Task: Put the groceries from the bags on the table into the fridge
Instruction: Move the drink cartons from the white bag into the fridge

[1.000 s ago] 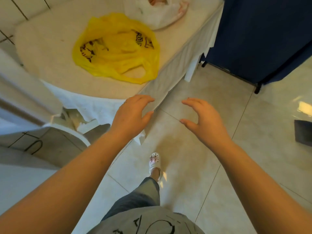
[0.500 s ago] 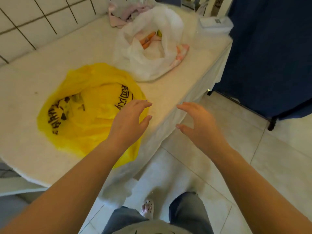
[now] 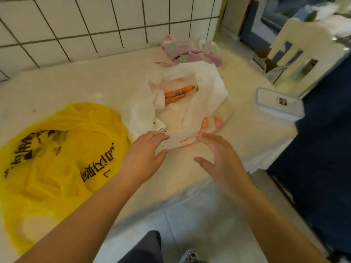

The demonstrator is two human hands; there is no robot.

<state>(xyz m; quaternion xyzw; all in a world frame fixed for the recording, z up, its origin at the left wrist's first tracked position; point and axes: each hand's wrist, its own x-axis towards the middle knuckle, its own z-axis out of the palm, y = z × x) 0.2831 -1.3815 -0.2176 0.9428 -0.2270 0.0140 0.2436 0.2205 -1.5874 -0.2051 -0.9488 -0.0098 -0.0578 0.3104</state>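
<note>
A white plastic bag (image 3: 207,88) lies open on the table (image 3: 79,86), with orange packets (image 3: 178,92) showing inside its mouth. To its left a yellow plastic bag (image 3: 57,160) with black print lies flattened. My left hand (image 3: 142,158) hovers over the table with fingers spread, its fingertips at the white bag's near edge. My right hand (image 3: 222,162) hovers opposite it, also spread, fingertips by the same edge. Neither hand holds anything. The fridge is out of view.
A white-lidded plastic box (image 3: 279,103) sits near the table's right edge. Crumpled pink and pale cloth (image 3: 190,54) lies at the back by the tiled wall (image 3: 95,21). A white chair (image 3: 307,52) and dark blue fabric (image 3: 322,152) stand to the right.
I have stepped up to the table and my view has risen. Both hands moved forward from over the floor and yellow bag to the near edge of the white bag.
</note>
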